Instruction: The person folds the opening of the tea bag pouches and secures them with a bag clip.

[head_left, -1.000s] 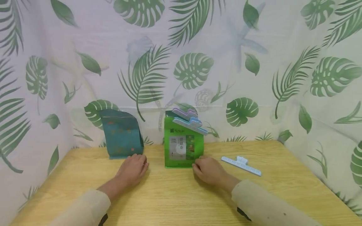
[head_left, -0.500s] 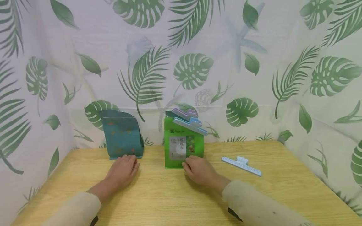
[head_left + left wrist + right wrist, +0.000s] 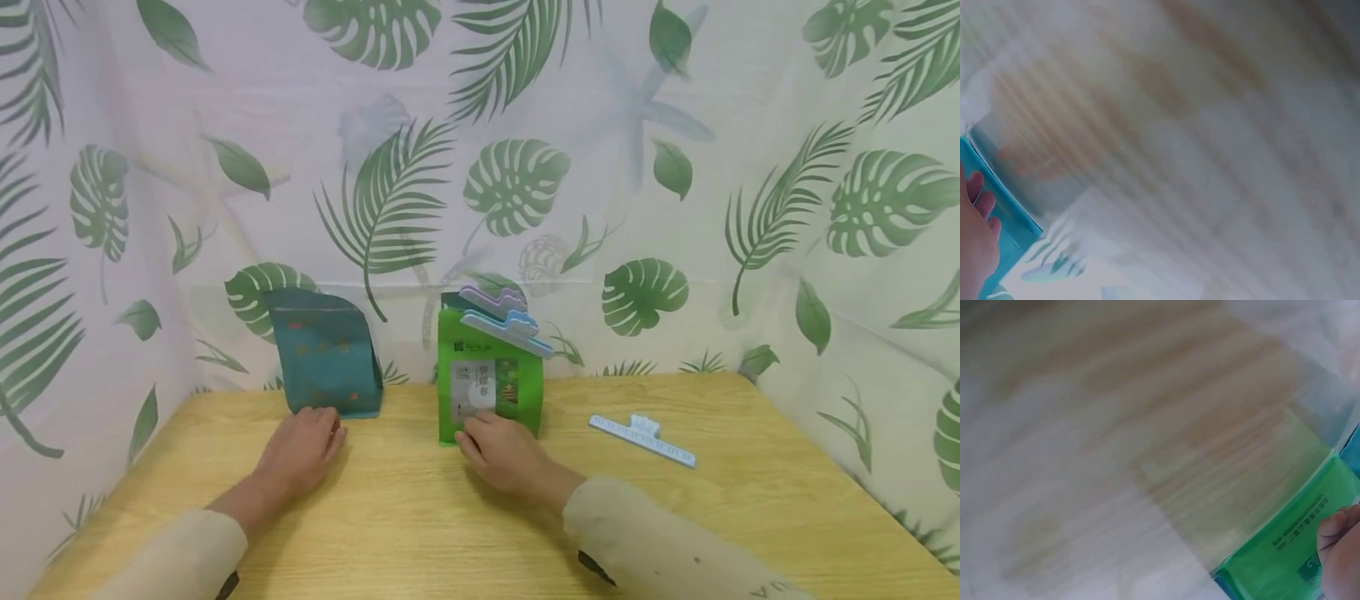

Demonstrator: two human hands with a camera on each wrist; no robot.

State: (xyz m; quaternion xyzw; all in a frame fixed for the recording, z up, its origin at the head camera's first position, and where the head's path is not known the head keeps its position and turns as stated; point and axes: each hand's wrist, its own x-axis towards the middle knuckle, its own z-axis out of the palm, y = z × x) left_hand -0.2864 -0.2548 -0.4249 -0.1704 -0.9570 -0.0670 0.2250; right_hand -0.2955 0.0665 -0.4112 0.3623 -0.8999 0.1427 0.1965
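Observation:
My left hand (image 3: pixel 300 450) lies low over the table in front of a teal pouch (image 3: pixel 326 354), fingers loosely curled with nothing in them. The pouch stands upright, its slanted top bearing no clip. Before a bright green tea bag (image 3: pixel 487 383) is my right hand (image 3: pixel 506 454), loosely curled too; it hides the bag's lower middle in the head view. A blue sealing clip (image 3: pixel 506 331) sits aslant across the green bag's top, with a purple sealing clip (image 3: pixel 491 299) just behind it. Both wrist views catch fingers beside the bags: left hand (image 3: pixel 979 240), right hand (image 3: pixel 1341 550).
A pale blue sealing clip (image 3: pixel 643 439) lies on the wooden table (image 3: pixel 420 525) to the right of the green bag. Behind and at both sides hangs a leaf-patterned cloth (image 3: pixel 540 100).
Both hands have slid to the left along the table, the right one from the green bag's right corner to before its middle. Bags and clips stay where they were.

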